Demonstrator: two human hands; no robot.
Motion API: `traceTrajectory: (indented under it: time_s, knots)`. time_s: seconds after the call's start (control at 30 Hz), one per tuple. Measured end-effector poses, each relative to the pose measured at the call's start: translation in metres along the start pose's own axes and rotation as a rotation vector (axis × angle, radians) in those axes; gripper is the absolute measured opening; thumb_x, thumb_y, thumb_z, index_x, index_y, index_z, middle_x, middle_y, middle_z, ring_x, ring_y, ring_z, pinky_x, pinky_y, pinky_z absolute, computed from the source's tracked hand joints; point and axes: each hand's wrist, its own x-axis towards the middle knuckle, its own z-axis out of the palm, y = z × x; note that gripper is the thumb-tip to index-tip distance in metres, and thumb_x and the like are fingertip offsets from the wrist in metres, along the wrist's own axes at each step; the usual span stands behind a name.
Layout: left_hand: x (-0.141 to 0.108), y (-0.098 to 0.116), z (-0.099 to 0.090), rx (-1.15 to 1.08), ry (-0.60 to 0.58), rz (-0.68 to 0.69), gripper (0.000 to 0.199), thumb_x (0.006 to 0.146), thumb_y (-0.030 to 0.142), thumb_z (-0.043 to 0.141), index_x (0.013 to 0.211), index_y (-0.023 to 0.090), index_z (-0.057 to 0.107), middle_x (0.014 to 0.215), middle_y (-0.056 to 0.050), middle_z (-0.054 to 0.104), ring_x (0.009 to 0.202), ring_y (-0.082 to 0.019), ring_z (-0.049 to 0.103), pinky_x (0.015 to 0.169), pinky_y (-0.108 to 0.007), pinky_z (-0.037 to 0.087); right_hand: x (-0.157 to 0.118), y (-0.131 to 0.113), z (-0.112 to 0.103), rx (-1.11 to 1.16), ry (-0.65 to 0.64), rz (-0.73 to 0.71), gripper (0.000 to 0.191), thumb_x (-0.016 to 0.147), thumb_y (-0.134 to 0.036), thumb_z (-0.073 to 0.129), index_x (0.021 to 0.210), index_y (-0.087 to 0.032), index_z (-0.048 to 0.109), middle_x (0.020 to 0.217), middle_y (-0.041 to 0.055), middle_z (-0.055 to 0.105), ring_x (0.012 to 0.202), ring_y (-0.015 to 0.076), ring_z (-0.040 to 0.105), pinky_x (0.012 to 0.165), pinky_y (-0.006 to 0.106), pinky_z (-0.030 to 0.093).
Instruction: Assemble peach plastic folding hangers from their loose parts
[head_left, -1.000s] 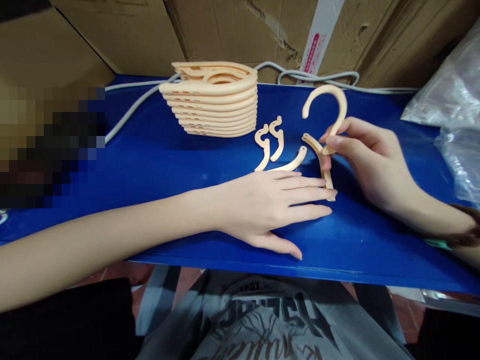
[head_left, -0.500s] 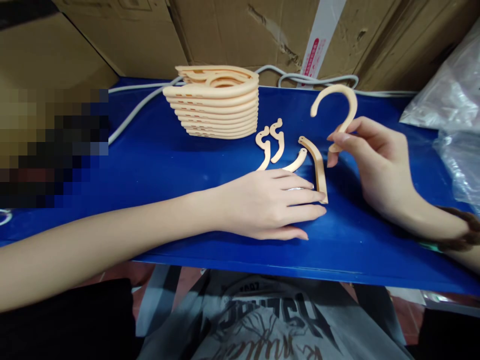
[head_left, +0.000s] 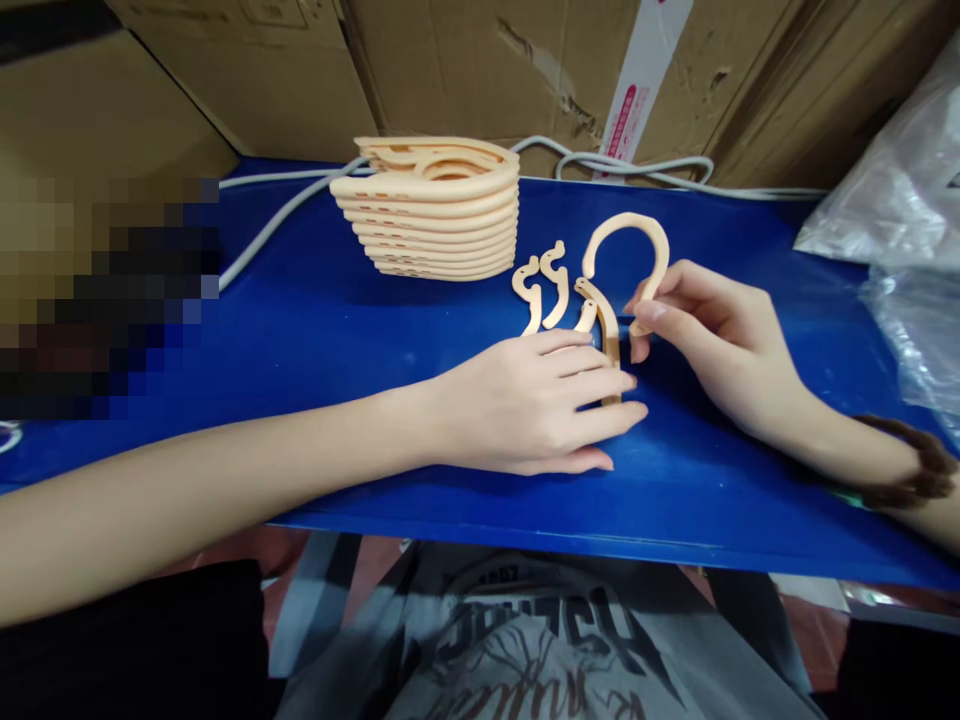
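My right hand [head_left: 712,325] pinches the lower end of a cream plastic hanger hook [head_left: 634,222] between thumb and fingers, its curve standing up and opening to the left. Palm down on the table, my left hand [head_left: 540,400] has its fingers stretched out and rests over some loose cream parts. From beneath those fingers show a long curved hanger arm [head_left: 606,312] and a shorter curved piece [head_left: 586,318]. Two notched hanger pieces lie just beyond, one on the left [head_left: 531,292] partly behind the hand and one on the right [head_left: 556,282] in full view.
A stack of folded cream hangers [head_left: 435,225] stands at the back of the blue table [head_left: 300,350]. Behind it run a white cable [head_left: 281,220] and cardboard boxes [head_left: 465,70]. Clear plastic bags [head_left: 892,200] lie at the right. The table's front edge is close to my body.
My right hand has moved left and slightly down with the hook, toward the left hand. The long curved arm and the shorter piece have shifted left under my left hand's fingers.
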Motion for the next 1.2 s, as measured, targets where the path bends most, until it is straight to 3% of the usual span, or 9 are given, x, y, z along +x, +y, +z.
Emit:
traceTrajectory:
  time_s: [0.07, 0.23, 0.5, 0.6, 0.77, 1.0, 1.2]
  knots:
    - [-0.0005, -0.0010, 0.0011, -0.041, -0.023, -0.022, 0.029, 0.108, 0.034, 0.058, 0.119, 0.015, 0.076, 0.126, -0.009, 0.079, 0.115, -0.023, 0.075, 0.105, -0.035, 0.057, 0.0007, 0.0012, -0.0002, -0.008, -0.022, -0.002, 0.022, 0.095, -0.045, 0.074, 0.086, -0.027, 0.065, 0.071, -0.0056, 0.068, 0.063, 0.0120, 0.063, 0.067, 0.028, 0.051]
    - [0.0005, -0.0020, 0.0020, -0.129, -0.024, -0.010, 0.024, 0.108, 0.030, 0.057, 0.102, 0.013, 0.074, 0.114, -0.010, 0.080, 0.107, -0.024, 0.076, 0.099, -0.034, 0.060, 0.0013, 0.0041, -0.0005, -0.050, -0.037, 0.045, 0.022, 0.096, -0.045, 0.072, 0.089, -0.026, 0.065, 0.069, -0.0054, 0.069, 0.064, 0.0142, 0.065, 0.070, 0.031, 0.052]
    - [0.0000, 0.0006, 0.0034, -0.048, 0.007, -0.015, 0.027, 0.108, 0.012, 0.045, 0.107, 0.016, 0.072, 0.113, -0.006, 0.080, 0.101, -0.019, 0.074, 0.092, -0.030, 0.059, -0.0024, 0.0000, 0.0005, -0.044, -0.095, -0.001, 0.023, 0.096, -0.048, 0.073, 0.089, -0.027, 0.064, 0.069, -0.0064, 0.070, 0.061, 0.0133, 0.065, 0.066, 0.030, 0.052]
    - [0.0001, 0.0003, 0.0034, -0.029, -0.016, -0.026, 0.028, 0.109, 0.013, 0.044, 0.107, 0.017, 0.072, 0.113, -0.005, 0.080, 0.101, -0.019, 0.073, 0.091, -0.030, 0.058, -0.0040, -0.0016, 0.0009, -0.103, -0.095, -0.024, 0.021, 0.097, -0.046, 0.071, 0.089, -0.028, 0.064, 0.071, -0.0061, 0.071, 0.062, 0.0140, 0.065, 0.069, 0.031, 0.052]
    - [0.0000, -0.0014, 0.0022, -0.032, -0.050, -0.029, 0.027, 0.107, 0.013, 0.044, 0.105, 0.017, 0.071, 0.111, -0.005, 0.079, 0.094, -0.019, 0.070, 0.086, -0.031, 0.055, -0.0014, 0.0015, -0.0009, -0.180, 0.029, -0.024, 0.021, 0.098, -0.044, 0.070, 0.089, -0.026, 0.065, 0.073, -0.0037, 0.072, 0.067, 0.0143, 0.065, 0.075, 0.031, 0.051]
    - [0.0001, -0.0009, 0.0005, 0.029, 0.004, -0.033, 0.024, 0.105, 0.014, 0.049, 0.110, 0.017, 0.072, 0.098, -0.004, 0.076, 0.092, -0.019, 0.067, 0.084, -0.029, 0.053, -0.0008, 0.0052, -0.0025, -0.157, -0.044, -0.051, 0.024, 0.099, -0.046, 0.068, 0.091, -0.023, 0.064, 0.075, -0.0044, 0.071, 0.066, 0.0115, 0.066, 0.069, 0.026, 0.050]
    - [-0.0009, 0.0002, 0.0042, 0.014, -0.032, -0.087, 0.021, 0.105, 0.017, 0.054, 0.116, 0.016, 0.072, 0.111, -0.005, 0.078, 0.102, -0.021, 0.071, 0.088, -0.033, 0.057, -0.0031, 0.0026, -0.0009, -0.219, -0.032, -0.087, 0.023, 0.100, -0.043, 0.068, 0.090, -0.023, 0.064, 0.075, -0.0053, 0.071, 0.065, 0.0098, 0.065, 0.069, 0.025, 0.049]
